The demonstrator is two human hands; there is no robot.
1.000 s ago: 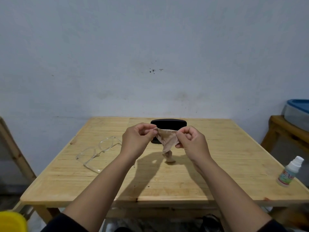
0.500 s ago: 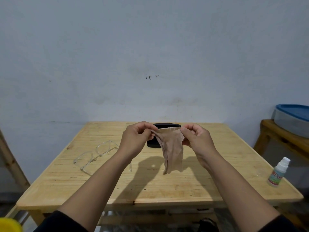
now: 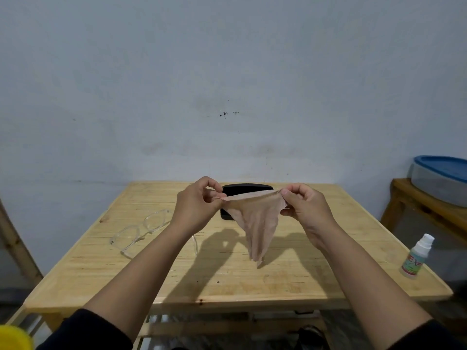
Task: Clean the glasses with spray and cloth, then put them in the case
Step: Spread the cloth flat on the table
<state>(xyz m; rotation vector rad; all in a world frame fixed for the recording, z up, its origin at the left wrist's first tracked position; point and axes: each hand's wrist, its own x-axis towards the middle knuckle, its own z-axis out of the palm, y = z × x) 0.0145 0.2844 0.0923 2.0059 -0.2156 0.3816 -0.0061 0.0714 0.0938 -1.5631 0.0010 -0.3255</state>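
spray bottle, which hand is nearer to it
Right. The right hand is up left of the spray bottle, pinching the cloth; the left hand pinches its far end.

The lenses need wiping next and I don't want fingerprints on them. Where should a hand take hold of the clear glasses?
Probably by the temple arm or the frame edge, not the lenses. The glasses lie flat on the table, unfolded, left of the left hand, so that hand should come from above and pinch the arm sideways.

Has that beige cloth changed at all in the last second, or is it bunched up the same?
Yes. The cloth has been pulled open wider between both hands and now hangs lower in front of the black case.
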